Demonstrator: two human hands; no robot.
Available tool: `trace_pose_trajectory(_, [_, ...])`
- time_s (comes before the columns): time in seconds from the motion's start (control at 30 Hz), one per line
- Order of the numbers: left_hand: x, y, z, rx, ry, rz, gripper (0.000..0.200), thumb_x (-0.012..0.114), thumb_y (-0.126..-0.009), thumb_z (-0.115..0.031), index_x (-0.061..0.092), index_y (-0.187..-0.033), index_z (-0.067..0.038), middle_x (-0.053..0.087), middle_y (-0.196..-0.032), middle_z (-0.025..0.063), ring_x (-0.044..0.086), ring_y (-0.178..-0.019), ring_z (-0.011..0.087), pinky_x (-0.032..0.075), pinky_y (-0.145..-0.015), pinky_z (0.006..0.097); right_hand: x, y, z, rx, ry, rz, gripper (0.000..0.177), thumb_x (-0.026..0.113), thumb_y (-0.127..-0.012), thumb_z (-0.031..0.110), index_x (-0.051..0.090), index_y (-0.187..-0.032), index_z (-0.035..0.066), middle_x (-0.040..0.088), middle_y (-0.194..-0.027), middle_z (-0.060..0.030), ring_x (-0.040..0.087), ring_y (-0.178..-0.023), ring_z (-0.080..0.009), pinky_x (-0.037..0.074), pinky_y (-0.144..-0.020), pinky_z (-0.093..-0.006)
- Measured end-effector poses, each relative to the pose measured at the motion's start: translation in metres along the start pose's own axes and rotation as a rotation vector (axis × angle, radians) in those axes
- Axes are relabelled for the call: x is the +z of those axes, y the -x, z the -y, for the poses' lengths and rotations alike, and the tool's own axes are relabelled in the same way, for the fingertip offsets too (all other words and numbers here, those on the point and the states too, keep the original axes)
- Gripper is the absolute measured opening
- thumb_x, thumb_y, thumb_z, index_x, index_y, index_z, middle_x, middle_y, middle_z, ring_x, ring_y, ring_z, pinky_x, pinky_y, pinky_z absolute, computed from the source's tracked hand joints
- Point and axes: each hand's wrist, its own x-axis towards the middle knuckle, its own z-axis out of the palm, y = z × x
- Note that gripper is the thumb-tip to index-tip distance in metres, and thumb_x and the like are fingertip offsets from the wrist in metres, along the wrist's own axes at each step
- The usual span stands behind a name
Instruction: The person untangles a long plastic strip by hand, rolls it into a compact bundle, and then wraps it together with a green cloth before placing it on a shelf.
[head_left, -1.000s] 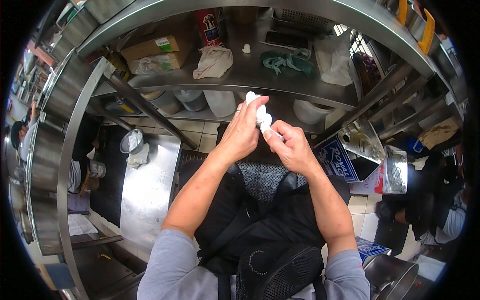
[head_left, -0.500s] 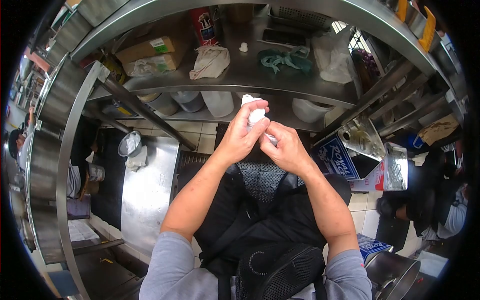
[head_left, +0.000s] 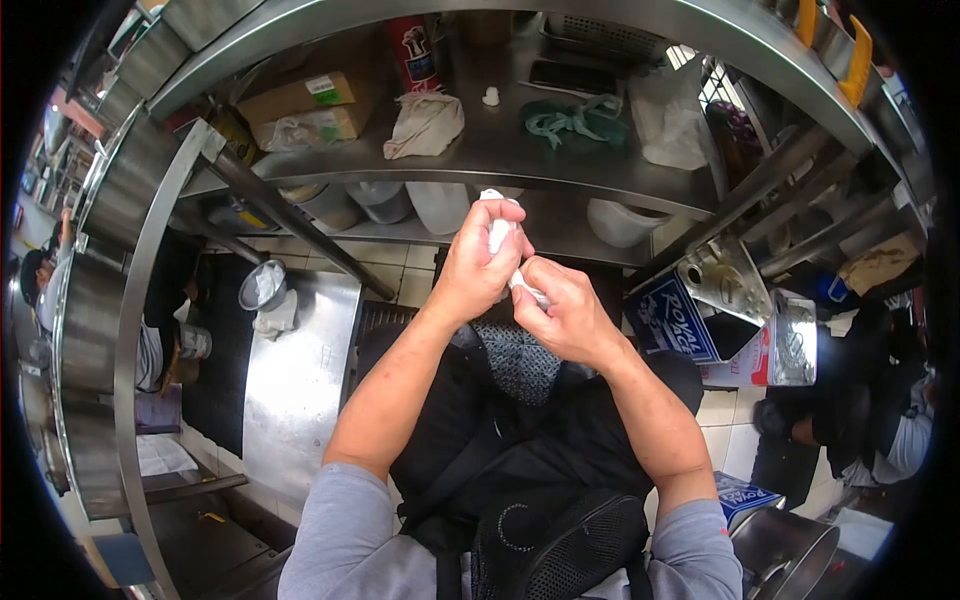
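Note:
Both of my hands are raised together in front of the shelf, closed on a soft-looking white object (head_left: 498, 236) whose exact kind I cannot make out. My left hand (head_left: 476, 258) wraps round its upper part, and a white end sticks out above the fingers. Just below and to the right, my right hand (head_left: 562, 308) pinches its lower end between thumb and fingers. The palms and fingers cover much of the object. A small white cap-like piece (head_left: 491, 96) stands on the shelf beyond, apart from my hands.
The metal shelf (head_left: 350, 172) holds a cream cloth (head_left: 424, 126), a green plastic bag (head_left: 572, 122), a cardboard box (head_left: 300, 108) and a red can (head_left: 414, 58). Metal tins (head_left: 672, 318) stand at right; a low steel surface (head_left: 298, 400) lies at left. Other people are at both sides.
My left hand has shifted slightly left. My right hand has moved a little down, and its lower fingers now show more of the white end. Both hands keep hold of it.

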Motion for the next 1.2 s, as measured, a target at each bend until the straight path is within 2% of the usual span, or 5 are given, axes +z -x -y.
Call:
trace_pose_trajectory(0.4, [-0.017, 0.000, -0.013, 0.035, -0.043, 0.127, 0.032, 0.067, -0.099, -0.016, 0.054, -0.126, -0.004, 0.059, -0.110, 0.0019, 0.056, -0.088, 0.0072, 0.048, -0.079, 0.0237, -0.027, -0.002, -0.003, 0.265, -0.065, 0.098, 0.021, 0.071, -0.092, 0.017, 0.061, -0.086, 0.000, 0.061, -0.068, -0.0025, 0.056, -0.062, -0.0121, 0.043, -0.056, -0.0300])
trace_pose_trajectory(0.57, [-0.023, 0.006, -0.017, 0.047, -0.196, 0.329, 0.058, 0.069, -0.092, -0.012, 0.044, -0.143, -0.003, 0.053, -0.135, 0.0107, 0.053, -0.122, 0.0186, 0.043, -0.104, 0.0339, -0.035, -0.002, -0.011, 0.412, -0.172, 0.123, 0.034, 0.078, -0.091, 0.031, 0.064, -0.097, 0.001, 0.068, -0.075, -0.0025, 0.059, -0.068, -0.0105, 0.048, -0.062, -0.0293])
trace_pose_trajectory(0.7, [-0.021, 0.006, -0.015, 0.142, -0.286, 0.361, 0.063, 0.065, -0.089, -0.007, 0.041, -0.146, -0.003, 0.049, -0.141, 0.0142, 0.049, -0.132, 0.0246, 0.039, -0.110, 0.0382, -0.027, -0.001, -0.017, 0.363, -0.117, 0.092, 0.038, 0.076, -0.093, 0.029, 0.064, -0.115, 0.000, 0.072, -0.083, -0.0077, 0.068, -0.077, -0.0164, 0.053, -0.070, -0.0345])
trace_pose_trajectory(0.8, [-0.018, 0.005, -0.015, 0.212, -0.490, 0.318, 0.065, 0.062, -0.086, -0.002, 0.039, -0.147, -0.003, 0.048, -0.142, 0.0193, 0.048, -0.136, 0.0331, 0.038, -0.112, 0.0405, -0.022, 0.000, -0.021, 0.387, -0.011, 0.165, 0.026, 0.061, -0.099, 0.020, 0.061, -0.113, -0.002, 0.070, -0.098, -0.0275, 0.067, -0.090, -0.0453, 0.052, -0.077, -0.0493])
trace_pose_trajectory(1.2, [0.002, 0.009, 0.001, 0.305, -0.750, 0.220, 0.052, 0.062, -0.089, 0.001, 0.052, -0.137, -0.015, 0.051, -0.126, 0.0244, 0.061, -0.107, 0.0476, 0.054, -0.087, 0.0515, -0.010, 0.001, -0.017, 0.166, 0.322, -0.058, 0.013, 0.061, -0.095, 0.011, 0.061, -0.100, -0.001, 0.066, -0.079, -0.0238, 0.065, -0.075, -0.0432, 0.050, -0.066, -0.0469])
